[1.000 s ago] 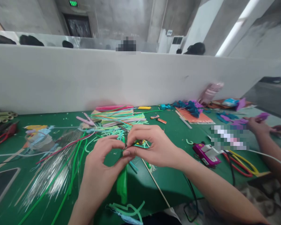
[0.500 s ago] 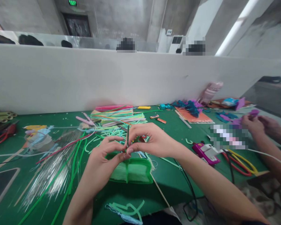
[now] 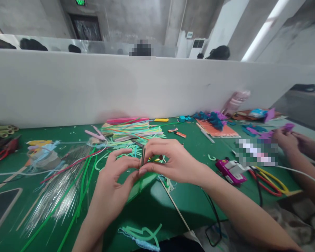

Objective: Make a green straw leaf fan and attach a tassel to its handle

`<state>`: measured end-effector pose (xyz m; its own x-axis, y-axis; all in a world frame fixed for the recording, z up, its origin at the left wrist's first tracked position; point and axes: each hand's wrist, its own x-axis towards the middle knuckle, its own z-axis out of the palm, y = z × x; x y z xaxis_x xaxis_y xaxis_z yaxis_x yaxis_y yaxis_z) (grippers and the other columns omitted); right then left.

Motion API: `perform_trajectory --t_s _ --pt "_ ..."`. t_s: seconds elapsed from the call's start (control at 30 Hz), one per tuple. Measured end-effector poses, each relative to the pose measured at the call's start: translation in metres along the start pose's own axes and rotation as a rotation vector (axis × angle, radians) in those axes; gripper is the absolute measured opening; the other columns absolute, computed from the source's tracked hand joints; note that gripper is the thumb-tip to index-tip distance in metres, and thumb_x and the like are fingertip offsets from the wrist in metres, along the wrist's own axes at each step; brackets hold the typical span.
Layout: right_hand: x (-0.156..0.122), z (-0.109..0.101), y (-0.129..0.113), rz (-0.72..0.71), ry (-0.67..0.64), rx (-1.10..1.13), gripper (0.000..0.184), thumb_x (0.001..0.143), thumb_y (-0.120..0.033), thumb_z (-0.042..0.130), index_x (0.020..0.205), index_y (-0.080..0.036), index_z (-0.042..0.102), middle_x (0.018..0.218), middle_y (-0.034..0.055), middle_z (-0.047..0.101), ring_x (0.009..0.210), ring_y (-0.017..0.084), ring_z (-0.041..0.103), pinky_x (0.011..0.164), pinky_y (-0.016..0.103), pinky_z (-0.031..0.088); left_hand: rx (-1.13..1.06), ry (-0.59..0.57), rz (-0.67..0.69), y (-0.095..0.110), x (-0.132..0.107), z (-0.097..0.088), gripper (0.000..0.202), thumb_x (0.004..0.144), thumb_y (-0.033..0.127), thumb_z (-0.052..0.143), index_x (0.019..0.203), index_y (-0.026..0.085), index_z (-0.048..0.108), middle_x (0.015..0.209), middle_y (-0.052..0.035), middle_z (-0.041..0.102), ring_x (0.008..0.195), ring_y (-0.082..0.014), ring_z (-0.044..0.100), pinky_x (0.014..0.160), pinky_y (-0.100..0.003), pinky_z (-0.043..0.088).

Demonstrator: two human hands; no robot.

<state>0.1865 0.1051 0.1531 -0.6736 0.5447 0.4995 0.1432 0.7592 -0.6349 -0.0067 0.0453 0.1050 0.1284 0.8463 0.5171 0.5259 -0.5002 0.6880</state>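
Green panel point(image 3: 144, 184) slants beneath left-hand grip point(image 3: 109, 182) and right-hand grip point(image 3: 182, 162).

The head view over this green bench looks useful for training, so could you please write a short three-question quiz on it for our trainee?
1. True or false: the left hand and the right hand meet at the green piece.
2. What colour is the sheet under the dark blue pieces? A) white B) orange C) black
3. Fill in: the silvery strands lie on the person's ____ side.

Key: 1. True; 2. B; 3. left.
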Motion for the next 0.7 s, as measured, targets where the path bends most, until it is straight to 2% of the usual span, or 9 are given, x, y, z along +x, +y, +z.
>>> perform_trajectory --t_s 0.17,0.27,0.33,0.4,0.5,0.57,0.7 --pt "0.002 -0.004 0.008 -0.023 -0.088 0.159 0.005 0.085 -0.017 0.077 0.082 -0.019 0.074 0.083 0.0001 0.069 0.077 0.012 0.063 0.073 0.026 0.051 -0.187 -0.117 -0.095 -0.007 0.001 -0.005 0.009 0.09 0.023 0.067 0.088 0.029 0.072 0.104 0.0003 0.076 0.124 -0.0209 0.054 0.104 -0.035 0.043" --pt "0.002 -0.003 0.009 -0.036 -0.073 0.127 0.005 0.086 -0.017 0.076 0.083 -0.019 0.073 0.082 0.0 0.068 0.077 0.013 0.063 0.073 0.027 0.051 -0.184 -0.153 -0.123 -0.006 0.002 -0.006 0.007 0.09 0.029 0.067 0.085 0.029 0.072 0.102 -0.0006 0.076 0.122 -0.0225 0.056 0.103 -0.037 0.045" --pt "0.002 -0.002 0.008 -0.047 -0.033 0.06 0.007 0.087 -0.016 0.075 0.081 -0.018 0.071 0.08 0.0 0.067 0.077 0.013 0.062 0.074 0.028 0.05 -0.107 -0.091 -0.133 -0.003 0.001 -0.004 0.006 0.086 0.035 0.072 0.09 0.03 0.073 0.104 -0.0003 0.076 0.121 -0.0235 0.057 0.101 -0.038 0.046" --pt "0.002 0.001 0.005 -0.05 0.005 0.003 0.01 0.087 -0.016 0.074 0.079 -0.018 0.068 0.08 0.0001 0.066 0.077 0.014 0.062 0.076 0.029 0.05 -0.007 0.029 -0.132 0.001 -0.001 0.0 0.016 0.081 0.038 0.077 0.095 0.031 0.072 0.104 0.0 0.075 0.119 -0.0245 0.059 0.1 -0.039 0.047" --pt "0.003 0.004 0.001 -0.031 0.026 -0.025 0.011 0.088 -0.014 0.072 0.08 -0.018 0.067 0.081 0.0004 0.067 0.08 0.015 0.062 0.077 0.029 0.049 0.094 0.153 -0.106 0.006 -0.004 0.005 0.008 0.085 0.036 0.074 0.087 0.029 0.071 0.093 0.0005 0.075 0.116 -0.0243 0.059 0.096 -0.038 0.049" --pt "0.003 0.005 -0.001 -0.015 0.042 -0.008 0.011 0.088 -0.015 0.073 0.08 -0.019 0.067 0.082 0.0003 0.067 0.081 0.015 0.061 0.077 0.029 0.049 0.099 0.157 -0.076 0.006 -0.005 0.005 0.006 0.089 0.034 0.07 0.085 0.03 0.072 0.086 0.0015 0.076 0.114 -0.0232 0.059 0.095 -0.036 0.049" --pt "0.005 0.006 0.002 0.047 0.032 0.121 0.014 0.085 -0.017 0.076 0.074 -0.019 0.067 0.077 -0.0014 0.066 0.077 0.013 0.06 0.073 0.028 0.046 -0.03 0.07 -0.064 0.0 -0.004 0.001 0.008 0.089 0.031 0.069 0.088 0.034 0.076 0.087 0.0032 0.078 0.113 -0.0216 0.059 0.095 -0.034 0.05"
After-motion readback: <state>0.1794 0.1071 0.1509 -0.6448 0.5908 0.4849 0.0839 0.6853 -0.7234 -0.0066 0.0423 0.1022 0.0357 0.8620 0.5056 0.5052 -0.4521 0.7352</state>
